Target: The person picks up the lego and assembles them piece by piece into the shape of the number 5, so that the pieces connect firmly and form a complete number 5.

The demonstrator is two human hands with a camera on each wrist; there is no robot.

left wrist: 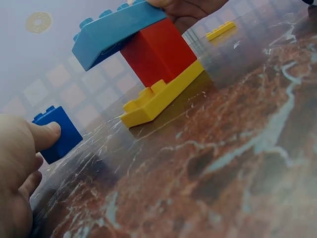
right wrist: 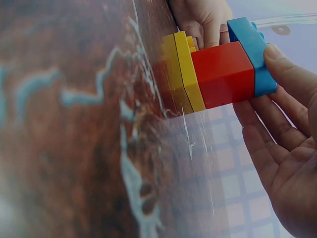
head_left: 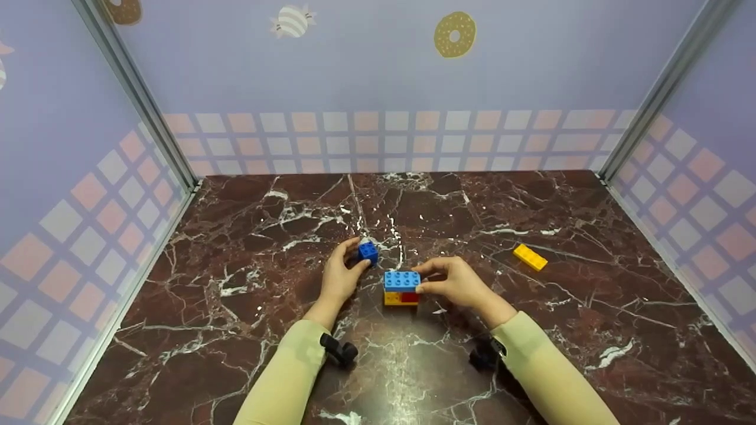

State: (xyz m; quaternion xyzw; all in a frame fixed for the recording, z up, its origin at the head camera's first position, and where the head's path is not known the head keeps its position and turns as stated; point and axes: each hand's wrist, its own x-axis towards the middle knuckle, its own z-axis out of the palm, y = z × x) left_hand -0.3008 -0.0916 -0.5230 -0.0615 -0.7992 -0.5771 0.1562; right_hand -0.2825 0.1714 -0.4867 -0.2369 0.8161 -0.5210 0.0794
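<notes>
Dark-blue block (head_left: 368, 252), pinched between thumb and fingers of the left hand (head_left: 341, 276); from this grip the stack lies rightward and closer to the body. The nearer right hand (head_left: 459, 284) grips the right end of its light-blue brick (head_left: 401, 281), whose long axis runs left-right, overhanging the red block (left wrist: 159, 52) leftward above the yellow base's (left wrist: 171, 94) bare studs.
</notes>
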